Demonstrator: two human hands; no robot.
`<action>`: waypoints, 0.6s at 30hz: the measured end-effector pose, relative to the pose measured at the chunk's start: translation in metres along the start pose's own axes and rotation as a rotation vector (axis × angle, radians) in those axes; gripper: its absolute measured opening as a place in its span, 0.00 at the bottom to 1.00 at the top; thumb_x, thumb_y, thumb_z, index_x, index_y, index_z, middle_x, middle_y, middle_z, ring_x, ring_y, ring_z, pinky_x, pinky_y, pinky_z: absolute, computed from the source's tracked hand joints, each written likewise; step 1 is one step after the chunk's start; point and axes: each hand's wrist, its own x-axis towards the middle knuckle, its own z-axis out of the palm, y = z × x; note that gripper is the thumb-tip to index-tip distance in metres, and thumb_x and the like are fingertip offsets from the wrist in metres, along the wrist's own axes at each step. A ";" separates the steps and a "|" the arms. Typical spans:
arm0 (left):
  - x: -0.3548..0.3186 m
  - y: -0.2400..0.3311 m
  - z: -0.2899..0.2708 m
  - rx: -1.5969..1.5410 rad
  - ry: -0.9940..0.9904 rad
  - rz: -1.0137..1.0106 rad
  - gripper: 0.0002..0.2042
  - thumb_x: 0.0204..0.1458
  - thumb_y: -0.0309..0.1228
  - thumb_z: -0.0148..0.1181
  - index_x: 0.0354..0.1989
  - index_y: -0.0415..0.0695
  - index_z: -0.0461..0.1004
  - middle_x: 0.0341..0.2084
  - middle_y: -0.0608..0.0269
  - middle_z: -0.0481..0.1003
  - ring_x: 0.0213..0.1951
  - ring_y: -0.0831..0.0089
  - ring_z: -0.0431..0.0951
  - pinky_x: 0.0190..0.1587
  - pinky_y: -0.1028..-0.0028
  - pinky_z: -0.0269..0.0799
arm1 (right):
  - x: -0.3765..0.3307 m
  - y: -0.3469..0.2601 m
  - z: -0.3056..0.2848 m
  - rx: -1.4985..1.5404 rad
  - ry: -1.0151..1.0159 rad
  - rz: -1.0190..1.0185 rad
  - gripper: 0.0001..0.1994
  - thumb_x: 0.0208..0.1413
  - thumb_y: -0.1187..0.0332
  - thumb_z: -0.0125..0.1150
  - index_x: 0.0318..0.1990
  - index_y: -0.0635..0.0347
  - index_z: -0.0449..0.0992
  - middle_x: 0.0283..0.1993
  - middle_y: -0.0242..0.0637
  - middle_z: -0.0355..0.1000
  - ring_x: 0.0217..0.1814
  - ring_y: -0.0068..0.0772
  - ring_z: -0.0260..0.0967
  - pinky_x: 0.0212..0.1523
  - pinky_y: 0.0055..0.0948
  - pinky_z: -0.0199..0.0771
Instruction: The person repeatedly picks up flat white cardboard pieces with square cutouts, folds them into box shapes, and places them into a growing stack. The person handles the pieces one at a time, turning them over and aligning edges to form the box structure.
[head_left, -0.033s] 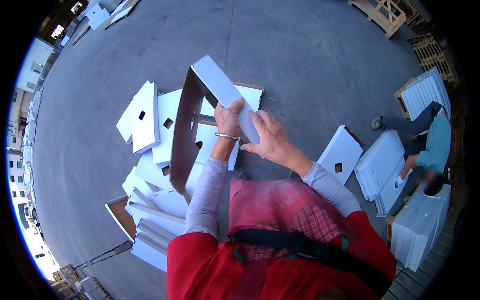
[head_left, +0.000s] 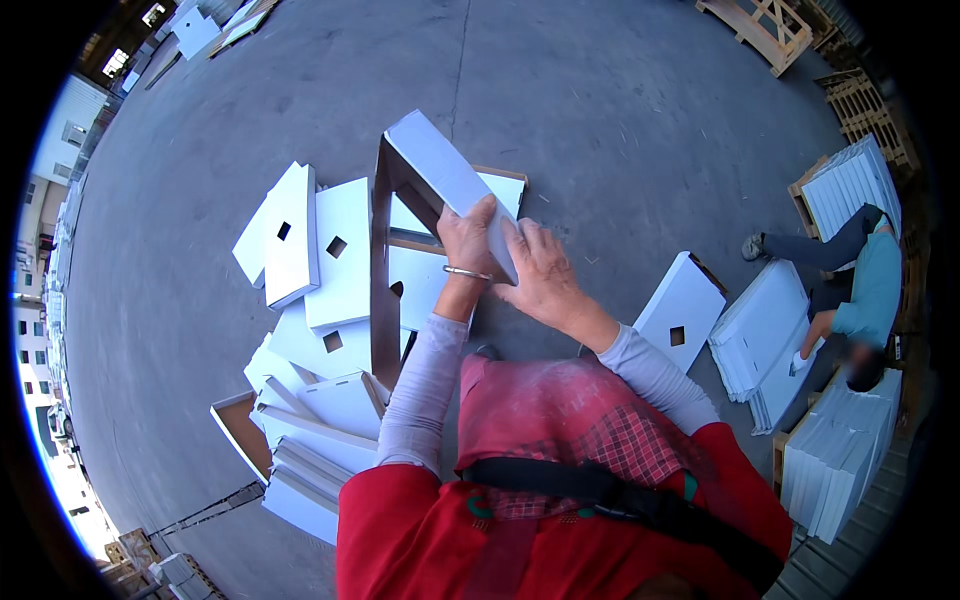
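Observation:
I hold up a cardboard box [head_left: 440,165], white outside and brown inside, with its hollow side turned to the left. My left hand [head_left: 466,242] is closed on its side wall, thumb along the white face and fingers hidden within. At the near end of that wall, my right hand [head_left: 548,275] grips the edge, its fingers bent over the white face. A brown flap or panel [head_left: 381,270] of the box hangs down left of my left forearm. Below it, white boxes [head_left: 343,255] with small square holes lie overlapping on the floor.
Folded white pieces [head_left: 310,450] are heaped at the near left. A holed white box [head_left: 680,312] lies to my right, beside stacked white sheets [head_left: 755,325]. A person [head_left: 865,290] bends over those sheets. Wooden pallets [head_left: 870,118] and a wooden crate [head_left: 760,30] stand at the far right.
The box has turned slightly, so its brown panel shows narrower and more upright. My left hand and forearm have shifted a little to the right; my right hand stays almost in place.

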 end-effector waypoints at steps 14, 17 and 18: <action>-0.020 0.049 0.011 -0.271 -0.061 -0.274 0.21 0.55 0.40 0.57 0.50 0.37 0.66 0.42 0.53 0.71 0.45 0.63 0.74 0.48 0.61 0.70 | -0.022 0.035 -0.025 0.537 -0.152 0.214 0.33 0.42 0.73 0.61 0.61 0.69 0.64 0.59 0.54 0.66 0.57 0.49 0.69 0.55 0.34 0.67; -0.030 0.032 -0.019 -0.549 -0.066 -0.480 0.30 0.56 0.46 0.56 0.60 0.38 0.60 0.57 0.46 0.61 0.58 0.51 0.62 0.60 0.43 0.56 | -0.030 0.054 -0.018 0.700 -0.283 0.198 0.34 0.40 0.74 0.63 0.61 0.68 0.65 0.58 0.51 0.68 0.56 0.40 0.69 0.56 0.29 0.65; -0.033 0.029 -0.024 -0.614 -0.066 -0.481 0.31 0.56 0.47 0.56 0.61 0.39 0.59 0.57 0.46 0.61 0.59 0.51 0.62 0.61 0.44 0.56 | -0.029 0.057 -0.017 0.760 -0.317 0.199 0.35 0.39 0.75 0.63 0.61 0.67 0.65 0.57 0.49 0.68 0.55 0.35 0.69 0.56 0.26 0.65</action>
